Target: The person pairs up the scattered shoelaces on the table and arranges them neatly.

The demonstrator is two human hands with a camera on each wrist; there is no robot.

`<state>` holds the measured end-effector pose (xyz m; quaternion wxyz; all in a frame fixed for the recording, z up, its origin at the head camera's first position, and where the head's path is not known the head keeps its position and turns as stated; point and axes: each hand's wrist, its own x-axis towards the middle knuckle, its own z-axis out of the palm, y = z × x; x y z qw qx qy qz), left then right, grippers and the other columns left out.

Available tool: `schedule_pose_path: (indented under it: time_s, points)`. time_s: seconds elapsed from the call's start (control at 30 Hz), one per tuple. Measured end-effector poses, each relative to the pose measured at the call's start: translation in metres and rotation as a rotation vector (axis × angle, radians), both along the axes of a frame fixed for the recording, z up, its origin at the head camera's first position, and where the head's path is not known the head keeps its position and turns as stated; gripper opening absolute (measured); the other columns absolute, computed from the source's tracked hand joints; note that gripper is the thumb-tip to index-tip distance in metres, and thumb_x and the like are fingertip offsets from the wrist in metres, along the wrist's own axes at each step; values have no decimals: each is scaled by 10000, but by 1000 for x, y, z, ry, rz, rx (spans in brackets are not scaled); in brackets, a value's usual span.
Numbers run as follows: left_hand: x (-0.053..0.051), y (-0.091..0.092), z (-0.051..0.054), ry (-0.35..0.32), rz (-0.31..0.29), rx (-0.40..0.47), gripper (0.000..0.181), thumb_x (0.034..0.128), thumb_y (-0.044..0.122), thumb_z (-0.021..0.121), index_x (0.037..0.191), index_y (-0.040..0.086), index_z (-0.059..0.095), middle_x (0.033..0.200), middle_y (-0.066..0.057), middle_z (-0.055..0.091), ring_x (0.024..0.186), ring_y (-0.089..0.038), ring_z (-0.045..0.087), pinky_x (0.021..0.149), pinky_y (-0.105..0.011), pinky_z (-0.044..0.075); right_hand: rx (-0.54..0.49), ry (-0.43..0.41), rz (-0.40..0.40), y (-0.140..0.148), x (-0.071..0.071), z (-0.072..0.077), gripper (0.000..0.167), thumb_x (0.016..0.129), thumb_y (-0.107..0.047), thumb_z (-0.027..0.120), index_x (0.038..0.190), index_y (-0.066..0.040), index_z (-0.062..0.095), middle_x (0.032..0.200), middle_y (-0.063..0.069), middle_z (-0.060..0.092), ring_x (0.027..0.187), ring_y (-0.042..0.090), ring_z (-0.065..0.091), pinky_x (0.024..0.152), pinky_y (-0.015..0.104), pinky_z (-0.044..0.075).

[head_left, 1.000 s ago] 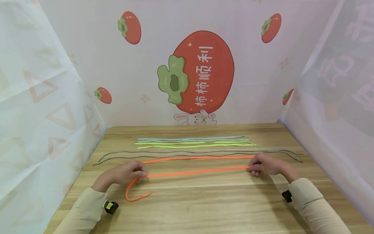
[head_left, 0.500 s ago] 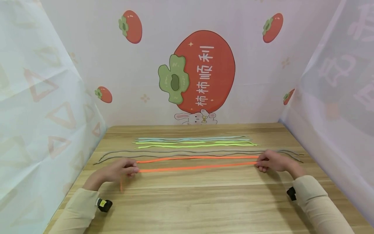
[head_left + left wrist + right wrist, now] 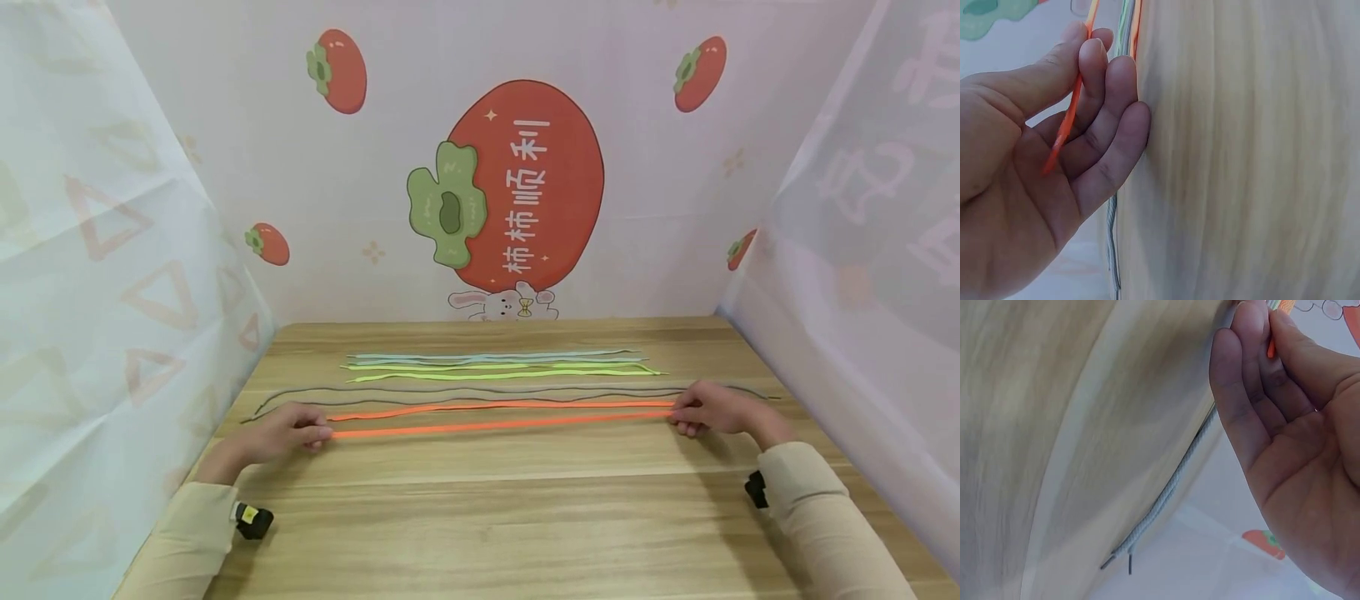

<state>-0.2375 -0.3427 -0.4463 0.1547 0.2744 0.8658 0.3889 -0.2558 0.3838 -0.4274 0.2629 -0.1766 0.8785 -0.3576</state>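
Observation:
An orange shoelace (image 3: 502, 424) is stretched straight between my two hands. My left hand (image 3: 288, 432) pinches it near its left end between thumb and forefinger; a short tail (image 3: 1063, 128) hangs over the palm in the left wrist view. At the other end, my right hand (image 3: 716, 410) pinches the lace, its orange tip (image 3: 1271, 349) poking out below the thumb. Just behind lies a second orange shoelace (image 3: 480, 406), roughly parallel on the table. The right hand hides that one's right end and part of the grey laces.
Two grey shoelaces (image 3: 420, 389) run behind the orange ones, their tips (image 3: 1116, 557) showing in the right wrist view. Farther back lie yellow-green laces (image 3: 480, 367) and light blue laces (image 3: 420, 356). A printed cloth backdrop (image 3: 352, 167) encloses the wooden table (image 3: 480, 517).
Both hands have moved apart and slightly away from me, bringing the taut orange shoelace closer to the second one. The left hand's grip has slid toward the lace's end, shortening its loose curl.

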Motion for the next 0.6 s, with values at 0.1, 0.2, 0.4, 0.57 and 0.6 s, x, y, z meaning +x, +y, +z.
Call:
schedule_pose_path:
  time_s: [0.1,0.2,0.4,0.57,0.6]
  points:
    - [-2,-8,0,24,22,-4,240,1071,124,610,877,12,694,762,-57,631,711,-81,567,663,-271,516,26,14,-15,4,-1,1,208,1069,-52,583,998,74,733,857,85,703,751,109,646,688,278,585]
    - [-5,-15,0,27,43,-7,226,1067,109,615,894,8,718,769,-44,649,708,-64,575,658,-267,533,55,39,-26,10,-3,1,198,1065,-65,599,1000,50,746,853,74,716,758,110,656,688,277,590]
    - [-9,-16,2,21,102,-74,244,1073,131,610,887,-5,690,742,-14,584,672,-65,515,621,-253,467,93,47,-56,12,-7,-1,174,1048,-75,633,979,33,751,834,59,724,757,119,676,693,277,600]
    - [-12,-11,3,71,148,-174,288,1064,203,639,825,42,663,704,3,582,629,-57,480,613,-235,410,150,79,-55,8,-10,2,171,1036,-42,636,933,35,748,781,37,712,727,125,667,670,261,583]
    - [-13,-10,2,79,157,-190,303,1061,216,647,807,51,658,692,9,577,616,-52,468,613,-233,402,160,84,-56,6,-10,4,178,1032,-39,638,911,36,745,766,32,706,719,127,662,664,259,579]
